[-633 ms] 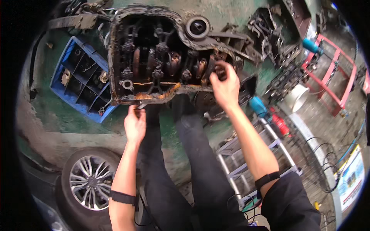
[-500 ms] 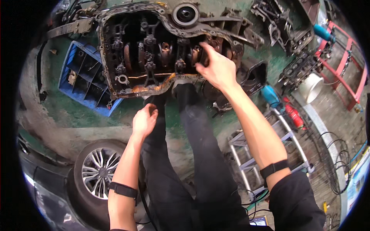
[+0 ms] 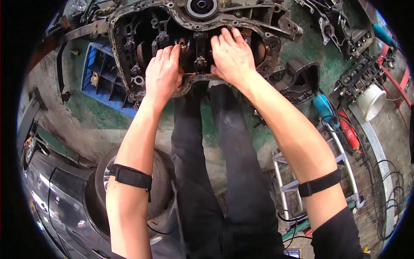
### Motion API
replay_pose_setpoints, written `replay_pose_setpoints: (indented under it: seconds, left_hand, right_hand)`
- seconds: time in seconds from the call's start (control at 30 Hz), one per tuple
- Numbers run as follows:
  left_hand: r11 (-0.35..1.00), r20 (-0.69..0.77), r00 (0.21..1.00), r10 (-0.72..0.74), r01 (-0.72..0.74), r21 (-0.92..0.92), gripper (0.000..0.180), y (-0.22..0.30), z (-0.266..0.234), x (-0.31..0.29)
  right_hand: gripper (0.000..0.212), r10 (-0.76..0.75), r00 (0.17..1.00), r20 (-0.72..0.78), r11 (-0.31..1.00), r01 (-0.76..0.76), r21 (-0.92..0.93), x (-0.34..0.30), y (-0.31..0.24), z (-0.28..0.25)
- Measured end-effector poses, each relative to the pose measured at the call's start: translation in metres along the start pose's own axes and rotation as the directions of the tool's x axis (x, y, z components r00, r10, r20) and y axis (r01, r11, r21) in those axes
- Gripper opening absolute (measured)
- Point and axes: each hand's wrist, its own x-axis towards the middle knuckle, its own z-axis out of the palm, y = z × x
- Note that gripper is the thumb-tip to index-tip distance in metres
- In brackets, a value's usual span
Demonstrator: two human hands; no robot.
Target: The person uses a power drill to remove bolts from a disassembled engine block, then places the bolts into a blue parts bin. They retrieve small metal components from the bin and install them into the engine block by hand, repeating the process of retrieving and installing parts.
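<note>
1. Engine block [image 3: 215, 24]: in front of the person, its open cavity holding dark metal parts.
2. Left hand [image 3: 164, 74]: fingers bent together over the cavity; cannot tell whether it grips anything.
3. Right hand [image 3: 233, 58]: fingers reaching across the cavity; grip unclear too.
4. Blue crate [image 3: 108, 103]: left of the block, divided, a pale scrap [image 3: 94, 78] inside.

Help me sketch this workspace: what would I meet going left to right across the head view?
Blue divided tray, left hand, right hand, teal object, white bucket.
</note>
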Motion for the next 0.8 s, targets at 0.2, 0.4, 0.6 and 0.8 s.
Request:
replay_pose_setpoints:
  seconds: [0.2,0.4,0.6,0.8]
  left_hand:
    - [0.998,0.062,0.997,0.051,-0.052,0.028,0.075,0.002,0.000,0.014]
    - [0.946,0.255,0.967,0.028,-0.108,0.305,0.075,0.010,0.010,0.039]
    - [0.898,0.144,0.971,0.193,-0.234,0.374,0.046,0.000,0.012,0.039]
    - [0.927,0.113,0.974,0.194,-0.220,0.303,0.047,0.000,0.012,0.036]
  right_hand:
    - [0.025,0.009,1.000,0.028,0.994,-0.005,-0.114,0.011,-0.006,0.008]
    - [0.024,0.000,0.997,0.073,0.988,0.011,-0.155,0.012,-0.008,0.005]
    - [0.033,-0.040,0.999,0.020,0.996,0.041,-0.075,0.016,-0.002,0.006]
    - [0.026,-0.028,1.000,-0.010,0.997,0.028,-0.066,0.012,-0.002,0.005]
